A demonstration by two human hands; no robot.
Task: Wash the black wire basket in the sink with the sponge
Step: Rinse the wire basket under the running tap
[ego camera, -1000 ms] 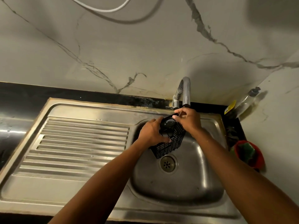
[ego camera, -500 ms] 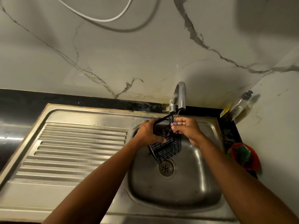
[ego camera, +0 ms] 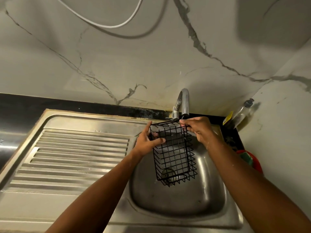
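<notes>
Reaching in from the bottom edge, two bare forearms stretch across the front rim of a steel sink [ego camera: 176, 200] with a shiny, wet-looking bowl. The black wire basket [ego camera: 175, 155] hangs over that bowl, held up between both hands. Its open rim is uppermost and its closed bottom points down toward the drain [ego camera: 168, 176], which shows through the mesh. The left hand [ego camera: 148, 142] grips the basket's upper left corner, with the thumb lying across the front wires and the fingers curled round the far side. The right hand [ego camera: 200, 130] pinches the upper right part of the rim between thumb and fingertips, just below the mouth of the tap. Nothing lies inside the basket.

To the left of the bowl is the ribbed draining board [ego camera: 75, 152], part of the same steel top. At the right edge, beside the right forearm and well apart from the basket, a red holder [ego camera: 256, 165] carries a green sponge [ego camera: 246, 157]; neither hand touches it.

The curved chrome tap [ego camera: 184, 101] rises behind the basket from the back of the sink. A black strip of counter [ego camera: 50, 103] runs along the foot of the wall. In the corner to the right of the tap, a clear bottle [ego camera: 240, 113] with a yellow label leans against the wall. The wall [ego camera: 151, 64] is pale marble with grey veins, and a white cable [ego camera: 107, 25] loops across it near the top
</notes>
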